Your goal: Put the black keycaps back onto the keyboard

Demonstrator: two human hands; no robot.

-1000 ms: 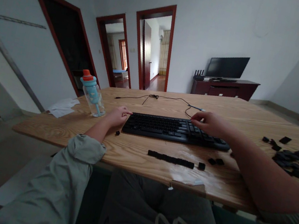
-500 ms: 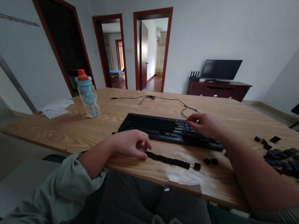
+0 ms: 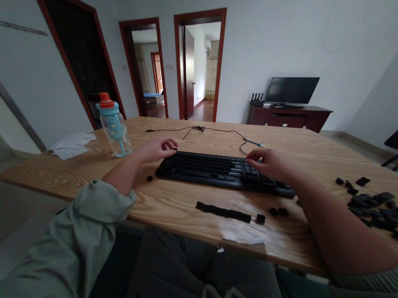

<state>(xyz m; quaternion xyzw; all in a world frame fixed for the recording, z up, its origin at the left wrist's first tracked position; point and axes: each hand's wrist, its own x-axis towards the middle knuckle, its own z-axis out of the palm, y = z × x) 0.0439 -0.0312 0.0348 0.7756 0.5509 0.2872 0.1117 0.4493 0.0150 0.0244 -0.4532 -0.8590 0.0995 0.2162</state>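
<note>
On the table (image 3: 170, 203), the keyboard (image 3: 199, 166) has the left hand (image 3: 157, 150) at its far left corner and the right hand (image 3: 269, 163) over its far edge, right of centre. Both hands have curled fingers; whether they pinch anything, I cannot tell.

The left hand (image 3: 158, 149) and right hand (image 3: 269, 163) are at the black keyboard's (image 3: 201, 166) far edge; loose keycaps (image 3: 226, 213) line the table (image 3: 170, 203).

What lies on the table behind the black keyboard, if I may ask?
Behind the keyboard, a thin black cable, bunched partway along, lies on the table. The right hand covers part of the keyboard's far edge; what is beneath cannot be seen.
</note>
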